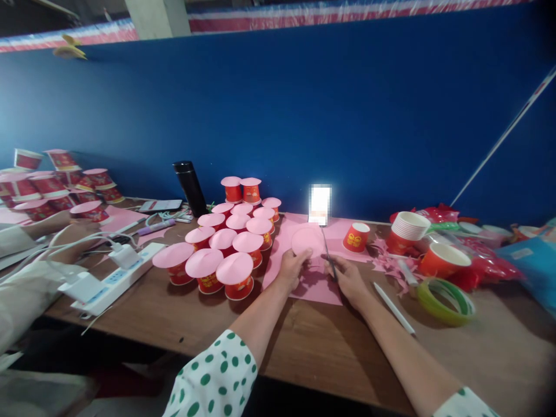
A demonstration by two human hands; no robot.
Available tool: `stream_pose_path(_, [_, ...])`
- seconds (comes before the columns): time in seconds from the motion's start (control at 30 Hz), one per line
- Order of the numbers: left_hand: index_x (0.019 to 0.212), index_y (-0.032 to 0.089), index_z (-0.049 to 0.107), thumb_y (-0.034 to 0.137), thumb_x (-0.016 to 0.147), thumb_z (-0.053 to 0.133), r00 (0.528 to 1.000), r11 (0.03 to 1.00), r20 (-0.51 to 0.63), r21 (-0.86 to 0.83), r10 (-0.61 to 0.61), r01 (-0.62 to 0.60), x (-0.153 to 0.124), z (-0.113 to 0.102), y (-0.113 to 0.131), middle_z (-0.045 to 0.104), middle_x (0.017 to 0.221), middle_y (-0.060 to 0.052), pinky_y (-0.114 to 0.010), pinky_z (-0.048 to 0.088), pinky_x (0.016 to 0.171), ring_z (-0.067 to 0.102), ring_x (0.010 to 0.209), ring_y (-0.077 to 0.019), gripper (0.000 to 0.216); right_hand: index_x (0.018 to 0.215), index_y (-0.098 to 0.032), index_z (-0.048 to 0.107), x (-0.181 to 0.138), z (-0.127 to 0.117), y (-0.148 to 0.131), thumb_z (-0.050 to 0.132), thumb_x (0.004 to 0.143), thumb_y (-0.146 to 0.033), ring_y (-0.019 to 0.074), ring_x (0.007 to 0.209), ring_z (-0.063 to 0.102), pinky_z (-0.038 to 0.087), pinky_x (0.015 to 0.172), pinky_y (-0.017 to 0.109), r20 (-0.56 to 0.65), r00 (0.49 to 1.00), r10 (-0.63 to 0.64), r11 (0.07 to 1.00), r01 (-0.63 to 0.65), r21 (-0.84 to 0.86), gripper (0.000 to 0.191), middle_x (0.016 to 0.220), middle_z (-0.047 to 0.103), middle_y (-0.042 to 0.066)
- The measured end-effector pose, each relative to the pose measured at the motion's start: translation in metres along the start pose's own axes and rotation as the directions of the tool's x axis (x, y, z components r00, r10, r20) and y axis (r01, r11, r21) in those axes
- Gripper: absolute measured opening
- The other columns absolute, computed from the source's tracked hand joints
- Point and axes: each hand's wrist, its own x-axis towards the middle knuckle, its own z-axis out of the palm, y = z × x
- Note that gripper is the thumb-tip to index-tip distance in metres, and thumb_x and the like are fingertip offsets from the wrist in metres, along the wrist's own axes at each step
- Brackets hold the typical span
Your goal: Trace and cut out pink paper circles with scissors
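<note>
Left of centre on the table (304,347), we see red cups (224,249) capped with pink discs (238,222); next, our left hand (293,269) pinches a pink paper circle (306,240) over a pink sheet (316,292); our right hand (353,284) closes around scissors (328,253) beside it; farther right, a tape roll (443,316).

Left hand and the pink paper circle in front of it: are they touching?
Touching: the head view shows the left hand pinching the near edge of the pink paper circle, thumb on top.

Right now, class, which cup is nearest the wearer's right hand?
The red cup just beyond the right hand, left of the stacked cups; others are farther.
</note>
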Motion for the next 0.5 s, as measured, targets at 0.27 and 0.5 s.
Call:
stream_pose_path(0.27, [0.066,0.011,0.056,0.038,0.054,0.073,0.999,1.0,-0.037,0.016,0.018,-0.017,0.0002,0.0002,0.0005,0.053,0.049,0.0,-0.019,0.033,0.039,0.044,0.039,-0.0066,0.034,0.105,-0.018,0.06,0.0015,-0.0011,0.0017,0.067,0.062,-0.042,0.0094,0.045,0.044,0.037,0.04,0.021,0.032,0.999,0.007,1.0,-0.007,0.014,0.049,0.052,0.049,-0.004])
stream_pose_path(0.5, [0.066,0.011,0.057,0.04,0.055,0.072,0.998,0.999,-0.048,0.037,0.027,-0.025,-0.0004,0.001,0.0002,0.053,0.047,0.0,-0.018,0.032,0.038,0.044,0.039,-0.0066,0.035,0.102,-0.018,0.062,-0.0001,0.0006,-0.0011,0.068,0.062,-0.04,0.0078,0.045,0.042,0.036,0.042,0.021,0.029,1.0,-0.004,1.0,0.003,0.002,0.047,0.055,0.049,-0.005])
